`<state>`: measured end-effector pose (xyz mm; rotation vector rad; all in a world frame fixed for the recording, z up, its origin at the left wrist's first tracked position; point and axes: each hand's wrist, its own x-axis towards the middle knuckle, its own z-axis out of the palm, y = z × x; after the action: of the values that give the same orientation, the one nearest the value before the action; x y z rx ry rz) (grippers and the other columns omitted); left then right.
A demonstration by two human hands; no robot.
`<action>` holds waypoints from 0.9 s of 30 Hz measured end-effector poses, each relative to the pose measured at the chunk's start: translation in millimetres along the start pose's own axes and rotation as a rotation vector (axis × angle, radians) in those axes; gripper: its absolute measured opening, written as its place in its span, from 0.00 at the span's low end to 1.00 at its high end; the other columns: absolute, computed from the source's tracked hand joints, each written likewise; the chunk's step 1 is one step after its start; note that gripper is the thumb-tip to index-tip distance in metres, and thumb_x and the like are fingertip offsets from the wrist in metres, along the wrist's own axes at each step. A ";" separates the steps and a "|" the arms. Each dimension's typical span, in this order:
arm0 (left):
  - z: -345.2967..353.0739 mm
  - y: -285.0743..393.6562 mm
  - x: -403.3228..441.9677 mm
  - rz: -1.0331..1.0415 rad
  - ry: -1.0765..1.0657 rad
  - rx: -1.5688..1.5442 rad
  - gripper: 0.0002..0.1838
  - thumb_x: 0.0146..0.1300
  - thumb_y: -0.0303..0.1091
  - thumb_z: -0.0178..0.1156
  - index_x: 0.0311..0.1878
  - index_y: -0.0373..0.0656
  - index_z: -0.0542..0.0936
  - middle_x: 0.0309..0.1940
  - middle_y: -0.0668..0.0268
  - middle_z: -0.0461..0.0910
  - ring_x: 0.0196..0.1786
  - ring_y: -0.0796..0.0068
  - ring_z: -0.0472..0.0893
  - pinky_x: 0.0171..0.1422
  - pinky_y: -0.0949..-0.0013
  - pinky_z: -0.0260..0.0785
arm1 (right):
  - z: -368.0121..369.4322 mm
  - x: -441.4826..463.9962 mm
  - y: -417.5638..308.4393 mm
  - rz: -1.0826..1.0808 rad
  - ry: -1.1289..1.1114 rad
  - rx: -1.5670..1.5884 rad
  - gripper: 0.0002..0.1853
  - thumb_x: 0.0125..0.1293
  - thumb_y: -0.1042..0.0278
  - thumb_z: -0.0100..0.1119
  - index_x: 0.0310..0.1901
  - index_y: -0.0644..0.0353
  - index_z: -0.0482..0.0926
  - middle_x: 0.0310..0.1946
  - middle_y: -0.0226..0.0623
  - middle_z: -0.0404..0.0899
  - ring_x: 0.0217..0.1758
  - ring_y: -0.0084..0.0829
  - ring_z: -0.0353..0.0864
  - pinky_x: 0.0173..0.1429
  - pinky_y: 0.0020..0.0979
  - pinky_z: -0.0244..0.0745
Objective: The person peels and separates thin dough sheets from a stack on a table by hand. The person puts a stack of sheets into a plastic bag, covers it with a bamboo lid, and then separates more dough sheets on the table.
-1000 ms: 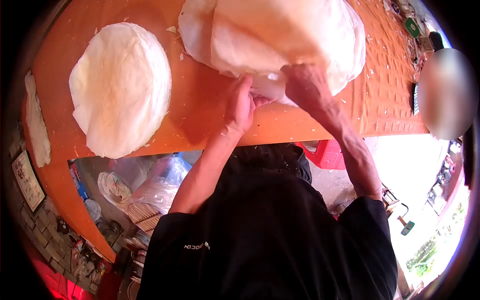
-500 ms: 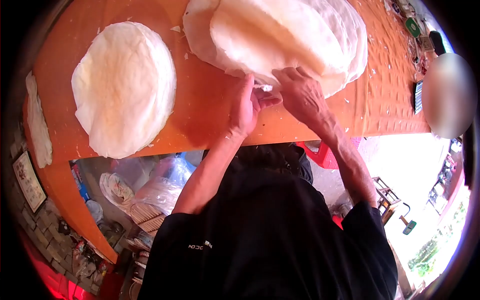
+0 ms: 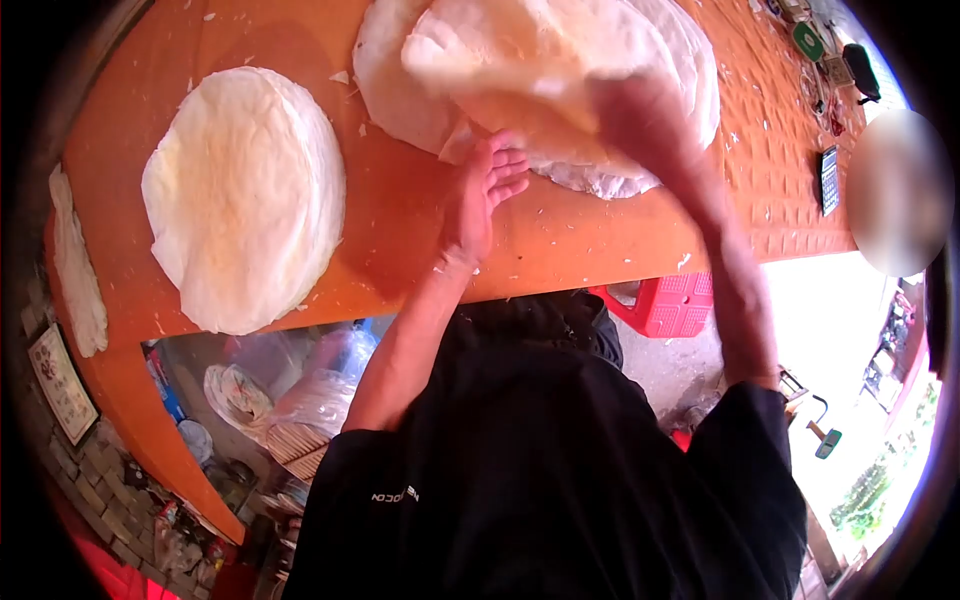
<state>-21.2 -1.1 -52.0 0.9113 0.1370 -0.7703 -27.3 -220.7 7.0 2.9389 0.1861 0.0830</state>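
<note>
Thin white sheets [image 3: 390,75] lie in a broad pile at the top centre of the orange table. The top sheet [image 3: 455,50] has its near edge lifted and blurred. My right hand [image 3: 640,120] is over this sheet, smeared by motion, and its fingers cannot be made out. My left hand [image 3: 490,180] is at the pile's near edge, palm turned sideways, fingers spread and holding nothing. An oval stack of similar white sheets [image 3: 245,200] rests on the table to the left.
The orange table [image 3: 400,250] carries small white scraps. A narrow folded white strip [image 3: 77,265] lies at the far left. A calculator [image 3: 828,181] and small items are at the right. Below the table are a red plastic stool [image 3: 675,305] and plastic bags [image 3: 325,385].
My right hand has moved up and away from my left hand, and the top sheet's near edge has risen. My left hand's fingers have spread away from the pile's edge.
</note>
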 end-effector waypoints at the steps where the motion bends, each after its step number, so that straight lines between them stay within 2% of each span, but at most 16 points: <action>1: -3.9 2.3 1.4 -0.040 0.080 0.131 0.25 0.69 0.51 0.47 0.57 0.40 0.70 0.47 0.57 0.76 0.50 0.66 0.78 0.53 0.63 0.72 | -21.6 8.7 24.7 0.081 0.038 -0.029 0.05 0.53 0.72 0.53 0.30 0.52 0.77 0.22 0.35 0.77 0.25 0.37 0.79 0.29 0.37 0.72; 2: -8.2 4.5 2.2 -0.082 0.164 0.261 0.24 0.68 0.49 0.48 0.57 0.39 0.70 0.47 0.57 0.76 0.49 0.65 0.78 0.52 0.64 0.72 | -50.4 14.8 41.4 0.179 0.119 0.012 0.05 0.53 0.72 0.52 0.31 0.52 0.77 0.22 0.35 0.77 0.26 0.38 0.79 0.29 0.38 0.73; 3: -8.6 10.3 2.6 -0.123 0.216 0.260 0.21 0.68 0.42 0.50 0.57 0.37 0.70 0.46 0.56 0.77 0.47 0.65 0.79 0.51 0.65 0.72 | -82.1 17.3 53.5 0.251 0.227 0.050 0.06 0.53 0.73 0.52 0.31 0.52 0.78 0.22 0.36 0.78 0.26 0.38 0.79 0.30 0.38 0.73; 4: -8.5 11.4 2.7 -0.123 0.219 0.258 0.21 0.68 0.42 0.50 0.57 0.37 0.70 0.46 0.56 0.77 0.47 0.65 0.79 0.51 0.65 0.72 | -110.6 16.7 57.6 0.293 0.325 0.077 0.06 0.54 0.73 0.51 0.31 0.52 0.78 0.23 0.37 0.78 0.26 0.39 0.79 0.30 0.39 0.73; 7: -4.4 15.9 6.0 -0.113 0.221 0.237 0.18 0.68 0.38 0.50 0.56 0.37 0.71 0.44 0.57 0.78 0.45 0.66 0.80 0.49 0.66 0.73 | -143.1 15.4 56.6 0.260 0.457 0.111 0.07 0.55 0.74 0.50 0.32 0.52 0.78 0.24 0.39 0.79 0.27 0.41 0.80 0.31 0.40 0.73; 10: 1.6 15.5 13.1 -0.159 0.228 0.132 0.14 0.68 0.35 0.49 0.52 0.38 0.72 0.43 0.57 0.78 0.44 0.66 0.80 0.48 0.67 0.74 | -74.5 17.0 37.5 0.139 0.230 0.117 0.09 0.56 0.75 0.48 0.33 0.52 0.78 0.25 0.41 0.80 0.28 0.43 0.80 0.32 0.42 0.74; 11: -0.3 14.2 15.1 -0.151 0.218 0.134 0.13 0.68 0.35 0.50 0.51 0.39 0.72 0.43 0.58 0.79 0.44 0.67 0.81 0.48 0.67 0.74 | -33.7 14.9 31.2 0.135 0.113 0.088 0.06 0.50 0.71 0.55 0.31 0.54 0.79 0.21 0.44 0.78 0.26 0.39 0.80 0.24 0.39 0.72; 12: -1.7 13.1 15.6 -0.144 0.207 0.136 0.11 0.68 0.35 0.50 0.49 0.40 0.73 0.42 0.59 0.79 0.43 0.67 0.81 0.48 0.67 0.75 | -13.1 13.3 17.2 0.157 -0.093 0.121 0.06 0.49 0.73 0.55 0.31 0.57 0.78 0.22 0.44 0.79 0.27 0.41 0.81 0.27 0.41 0.73; 13: -3.2 14.8 15.2 -0.168 0.196 0.098 0.09 0.67 0.34 0.52 0.47 0.42 0.72 0.40 0.61 0.79 0.42 0.68 0.81 0.47 0.67 0.75 | 7.6 9.9 10.8 0.232 -0.280 0.358 0.05 0.50 0.74 0.55 0.31 0.58 0.78 0.24 0.44 0.79 0.29 0.43 0.81 0.30 0.43 0.74; 14: -3.8 13.5 14.8 -0.171 0.198 0.099 0.09 0.67 0.34 0.52 0.47 0.42 0.72 0.40 0.61 0.79 0.42 0.68 0.81 0.47 0.67 0.75 | 38.5 -3.7 11.3 0.129 -0.163 0.372 0.05 0.51 0.72 0.55 0.30 0.58 0.79 0.26 0.43 0.80 0.29 0.43 0.81 0.33 0.42 0.75; 16: -5.4 10.3 15.4 -0.119 0.171 0.051 0.08 0.67 0.33 0.54 0.46 0.43 0.73 0.38 0.63 0.80 0.42 0.69 0.81 0.45 0.69 0.76 | 29.4 -12.9 3.6 0.203 -0.085 0.437 0.08 0.51 0.74 0.54 0.34 0.57 0.79 0.31 0.38 0.80 0.36 0.43 0.79 0.38 0.41 0.74; 19: -3.6 5.9 15.4 -0.115 0.166 0.017 0.07 0.66 0.32 0.55 0.45 0.42 0.73 0.37 0.63 0.80 0.41 0.69 0.82 0.43 0.71 0.77 | 27.6 -18.3 10.7 0.230 -0.154 0.459 0.13 0.50 0.72 0.56 0.39 0.55 0.80 0.33 0.38 0.80 0.38 0.44 0.79 0.41 0.39 0.75; 20: -2.3 6.2 20.0 -0.096 0.167 0.012 0.07 0.66 0.32 0.55 0.44 0.42 0.74 0.36 0.63 0.80 0.41 0.69 0.82 0.42 0.71 0.77 | 27.4 -13.5 11.4 0.230 -0.147 0.454 0.13 0.50 0.72 0.56 0.39 0.55 0.80 0.33 0.38 0.80 0.38 0.44 0.79 0.41 0.39 0.75; 22: -0.2 6.0 22.3 -0.115 0.158 0.015 0.07 0.66 0.32 0.55 0.44 0.42 0.74 0.36 0.62 0.80 0.39 0.70 0.82 0.42 0.72 0.77 | 23.3 -10.1 -3.3 0.182 -0.020 0.455 0.07 0.52 0.74 0.53 0.32 0.58 0.79 0.31 0.41 0.81 0.35 0.43 0.81 0.37 0.41 0.75; 23: 1.8 7.0 24.6 -0.120 0.143 0.018 0.06 0.66 0.32 0.55 0.43 0.42 0.75 0.36 0.62 0.80 0.38 0.70 0.83 0.41 0.72 0.77 | 24.1 -9.2 -11.4 0.215 -0.062 0.482 0.07 0.51 0.74 0.53 0.33 0.59 0.79 0.32 0.42 0.81 0.36 0.43 0.81 0.38 0.40 0.75; 27: 7.9 11.5 32.0 -0.148 0.145 0.066 0.06 0.66 0.32 0.55 0.43 0.42 0.75 0.35 0.62 0.81 0.34 0.71 0.83 0.39 0.73 0.77 | 29.1 -7.7 -15.0 0.192 0.024 0.491 0.07 0.51 0.74 0.54 0.33 0.58 0.79 0.31 0.41 0.80 0.36 0.42 0.80 0.39 0.40 0.75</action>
<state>8.0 -20.2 -52.7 1.0283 0.3105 -0.8501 -34.7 -212.6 -24.8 3.4395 -0.0882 0.1136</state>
